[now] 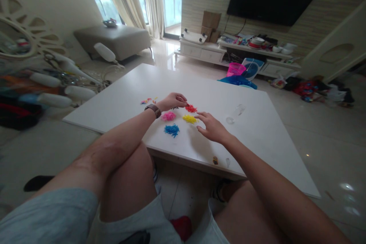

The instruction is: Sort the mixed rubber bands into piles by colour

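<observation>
Small heaps of thin bits, perhaps little rubber bands, lie on the white table [257, 137]: red [191, 109], yellow [190, 119], pink [168, 116] and blue [172, 130]. My left hand [173, 101], with a dark watch on its wrist, reaches over a few dark bits beside the red heap. Its fingertips are pinched together; whatever they hold is too small to name. Close to the yellow heap, my right hand [211, 126] has its fingers apart, with nothing visible in it. Mixed coloured bits [146, 101] lie left of my left hand.
On the table's right lie a clear container [239, 109] and a clear round piece [229, 120]. A small brown-gold object [215, 160] and a clear piece [228, 162] sit near the front edge. White padded arms of a stand [80, 92] rise at the left.
</observation>
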`<state>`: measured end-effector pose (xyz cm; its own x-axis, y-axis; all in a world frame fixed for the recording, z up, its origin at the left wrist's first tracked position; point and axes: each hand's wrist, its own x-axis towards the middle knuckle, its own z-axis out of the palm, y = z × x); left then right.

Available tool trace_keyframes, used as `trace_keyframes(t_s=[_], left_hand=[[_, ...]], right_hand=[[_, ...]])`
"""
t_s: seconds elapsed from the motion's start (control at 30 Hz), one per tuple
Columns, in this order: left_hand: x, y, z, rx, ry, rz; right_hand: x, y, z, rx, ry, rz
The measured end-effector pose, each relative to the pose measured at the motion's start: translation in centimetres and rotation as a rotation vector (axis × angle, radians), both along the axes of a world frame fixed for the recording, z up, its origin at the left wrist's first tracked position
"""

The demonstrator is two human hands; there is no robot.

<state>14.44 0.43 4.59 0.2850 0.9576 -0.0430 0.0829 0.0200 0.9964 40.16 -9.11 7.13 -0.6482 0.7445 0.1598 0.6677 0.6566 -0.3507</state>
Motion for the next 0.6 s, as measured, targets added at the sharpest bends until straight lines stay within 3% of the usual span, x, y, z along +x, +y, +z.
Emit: trace_keyframes(t_s=[0.13,0.2,0.37,0.6], left_hand=[[-2.9,1.7,-1.9,-0.057,-0.027,0.391],[-3.7,2.1,-2.9,-0.126,-0.022,0.485],[-3.7,2.6,-4.1,-0.203,-0.012,0.560],[-4.1,2.8,-3.6,-0.205,0.001,0.599]], right_hand=[[0.1,-0.1,0.2,-0.023,-0.019,0.000],[0.2,-0.2,0.3,-0.029,-0.028,0.004],[0.5,-0.1,0.1,-0.023,-0.038,0.014],[0.8,-0.2,0.1,-0.048,-0.047,0.020]])
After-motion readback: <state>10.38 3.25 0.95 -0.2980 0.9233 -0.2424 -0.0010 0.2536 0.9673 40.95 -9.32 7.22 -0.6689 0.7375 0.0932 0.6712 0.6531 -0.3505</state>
